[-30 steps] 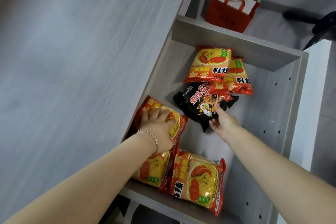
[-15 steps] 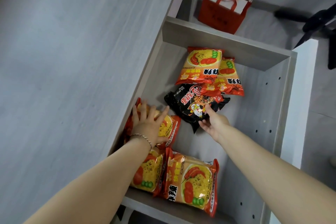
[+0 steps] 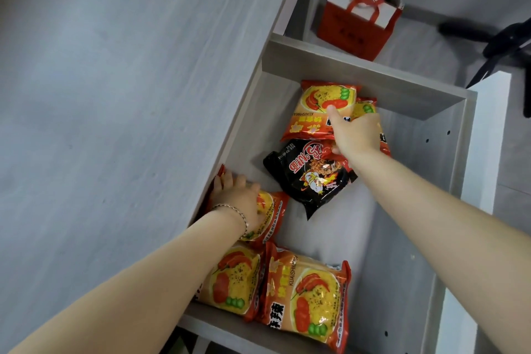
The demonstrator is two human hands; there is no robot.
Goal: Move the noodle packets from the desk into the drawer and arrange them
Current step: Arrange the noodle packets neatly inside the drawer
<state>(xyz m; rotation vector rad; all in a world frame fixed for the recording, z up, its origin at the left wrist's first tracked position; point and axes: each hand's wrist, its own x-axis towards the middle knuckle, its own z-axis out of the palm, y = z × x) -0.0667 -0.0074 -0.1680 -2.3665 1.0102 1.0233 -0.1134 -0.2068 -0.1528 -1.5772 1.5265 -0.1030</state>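
Grey table [image 3: 115, 123] filling the left of the view, bare across the visible top; open grey drawer [image 3: 448, 210] just beside its right edge, long axis running near to far, drilled holes along the right wall.

Inside the drawer, six noodle packets in sight; two orange packets at the near end, side by side and touching, the near right packet [image 3: 313, 299] with its long axis near to far and its printed top pointing far, the near left packet [image 3: 232, 282] partly under the left forearm; left-wall packet [image 3: 270, 210] farther along, tilted against the drawer's left wall, mostly covered by the hand; black packet [image 3: 304, 178] mid-drawer, lying flat, long axis diagonal from far left to near right, one corner pointing near; far packet [image 3: 319, 112] at the far end, long axis roughly left to right, overlapping a second orange packet [image 3: 367, 106] beneath it on the right, mostly hidden.

Left hand [image 3: 241, 198] with a thin bracelet [image 3: 235, 213] at the wrist, fingers spread and pressed flat on the left-wall packet, not curled round it; right hand [image 3: 356, 132] on the far pair of packets, thumb lying on the far packet; cannot tell whether the other fingers clasp an edge.

Beyond the drawer, a red gift bag [image 3: 353, 34] on the floor.
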